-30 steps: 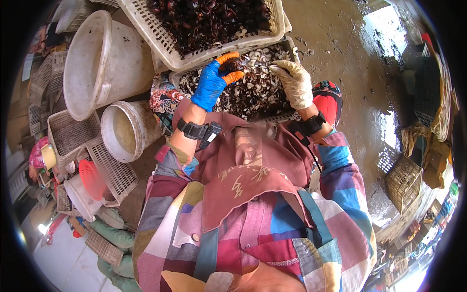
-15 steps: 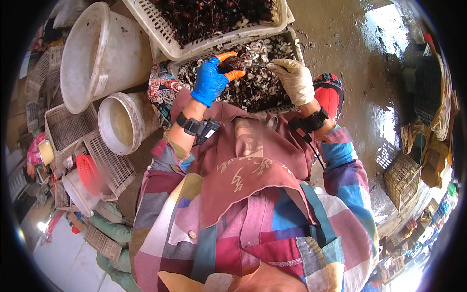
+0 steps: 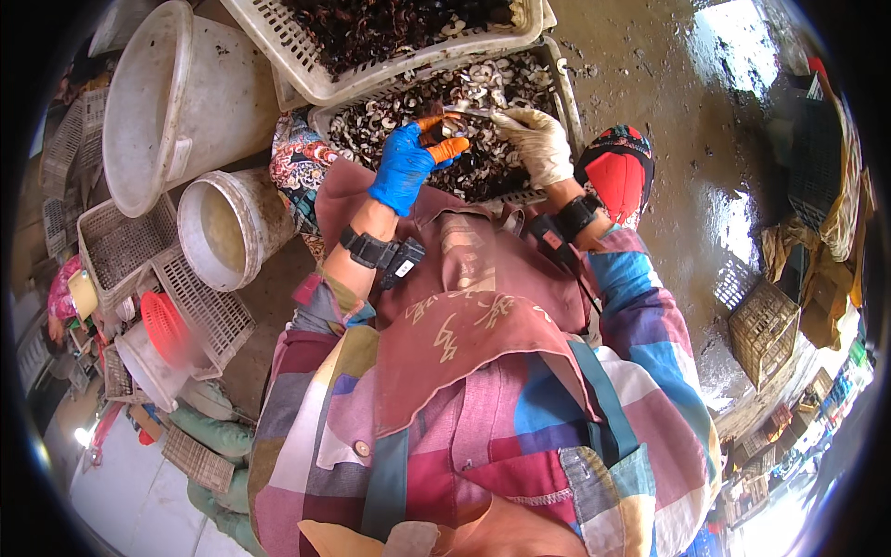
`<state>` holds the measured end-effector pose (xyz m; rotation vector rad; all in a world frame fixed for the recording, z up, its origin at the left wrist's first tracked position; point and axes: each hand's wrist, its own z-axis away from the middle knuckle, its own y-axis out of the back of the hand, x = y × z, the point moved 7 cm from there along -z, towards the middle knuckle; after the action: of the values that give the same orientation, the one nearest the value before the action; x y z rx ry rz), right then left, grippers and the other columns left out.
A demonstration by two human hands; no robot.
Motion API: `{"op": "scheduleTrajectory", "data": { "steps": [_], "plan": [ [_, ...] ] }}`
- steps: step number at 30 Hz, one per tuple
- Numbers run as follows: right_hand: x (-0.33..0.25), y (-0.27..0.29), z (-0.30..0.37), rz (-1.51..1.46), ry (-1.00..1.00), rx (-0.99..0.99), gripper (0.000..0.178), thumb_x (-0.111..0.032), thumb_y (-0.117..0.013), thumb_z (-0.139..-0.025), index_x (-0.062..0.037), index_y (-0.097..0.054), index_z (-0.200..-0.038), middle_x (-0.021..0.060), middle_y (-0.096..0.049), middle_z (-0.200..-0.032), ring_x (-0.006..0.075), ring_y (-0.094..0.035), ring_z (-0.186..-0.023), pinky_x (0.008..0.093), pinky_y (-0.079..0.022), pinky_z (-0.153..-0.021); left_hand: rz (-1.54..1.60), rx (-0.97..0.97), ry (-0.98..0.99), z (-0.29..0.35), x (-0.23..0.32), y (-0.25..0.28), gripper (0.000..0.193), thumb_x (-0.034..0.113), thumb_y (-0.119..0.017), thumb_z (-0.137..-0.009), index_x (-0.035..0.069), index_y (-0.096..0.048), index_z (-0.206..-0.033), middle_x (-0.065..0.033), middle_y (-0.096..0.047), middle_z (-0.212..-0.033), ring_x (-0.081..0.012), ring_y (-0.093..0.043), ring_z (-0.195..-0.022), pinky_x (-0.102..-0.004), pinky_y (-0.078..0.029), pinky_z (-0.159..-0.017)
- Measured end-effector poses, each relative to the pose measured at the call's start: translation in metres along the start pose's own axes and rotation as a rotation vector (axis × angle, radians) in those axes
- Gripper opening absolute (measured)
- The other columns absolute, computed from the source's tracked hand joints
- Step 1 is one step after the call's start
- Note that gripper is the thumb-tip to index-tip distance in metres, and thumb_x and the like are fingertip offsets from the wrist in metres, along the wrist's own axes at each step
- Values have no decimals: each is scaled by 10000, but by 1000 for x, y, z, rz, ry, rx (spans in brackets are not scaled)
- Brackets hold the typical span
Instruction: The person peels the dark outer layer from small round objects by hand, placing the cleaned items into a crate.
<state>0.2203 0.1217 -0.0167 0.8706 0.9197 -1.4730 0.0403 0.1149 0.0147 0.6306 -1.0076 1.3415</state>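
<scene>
My left hand (image 3: 406,169), in a blue glove with orange finger covers, is closed around a dark shellfish (image 3: 436,133). Its exact kind is partly hidden by the fingers. My right hand (image 3: 541,147), in a stained whitish glove, grips a thin metal knife (image 3: 471,112) whose blade points left and reaches the shellfish. Both hands are above a pale plastic crate (image 3: 564,91) holding many opened white and dark shells (image 3: 487,79). Beyond it, a second pale crate (image 3: 320,88) overlaps its far side and holds dark reddish-brown shellfish (image 3: 371,32).
On the left stand a large white tub (image 3: 223,84), a smaller bucket (image 3: 251,223) and a latticed crate (image 3: 218,316) beside a red basket (image 3: 167,327). Wet muddy floor (image 3: 650,88) spreads on the right, with a brown crate (image 3: 766,334) there. My red-and-black shoe (image 3: 617,181) is beside the shell crate.
My right hand has moved slightly left and down, bringing the knife further across the shellfish. My left hand has tilted and dropped a little. The view has shifted slightly.
</scene>
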Motion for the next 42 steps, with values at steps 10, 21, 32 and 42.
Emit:
{"op": "scheduleTrajectory", "data": {
  "steps": [10,21,32,42],
  "plan": [
    [-25,-14,34,26,152,-9,207,-101,-711,-725,-38,-667,-917,40,-645,-850,87,-561,-733,214,-453,-682,5,-31,-136,-1,8,-3,416,25,-720,-696,29,-573,-1086,-27,-627,-895,-100,-591,-805,-225,-517,-697],
    [-21,8,31,65,219,56,175,-111,-686,-749,-44,-667,-909,32,-626,-736,83,-541,-671,203,-440,-639,55,-30,2,10,-11,-7,391,47,-684,-738,27,-557,-1107,-11,-613,-955,-106,-584,-850,-232,-496,-735],
    [-27,4,34,-74,180,27,164,-99,-695,-735,-36,-670,-884,43,-655,-794,83,-565,-689,223,-463,-660,204,-77,68,14,-17,-7,386,27,-689,-726,17,-571,-1093,-44,-636,-930,-121,-599,-827,-239,-499,-723],
    [-13,4,38,-132,96,22,144,-78,-681,-751,-24,-663,-884,30,-642,-782,70,-559,-688,197,-459,-637,153,-96,49,18,-8,-14,358,9,-689,-718,1,-580,-1059,-50,-639,-916,-113,-598,-820,-231,-499,-728]
  ]
}}
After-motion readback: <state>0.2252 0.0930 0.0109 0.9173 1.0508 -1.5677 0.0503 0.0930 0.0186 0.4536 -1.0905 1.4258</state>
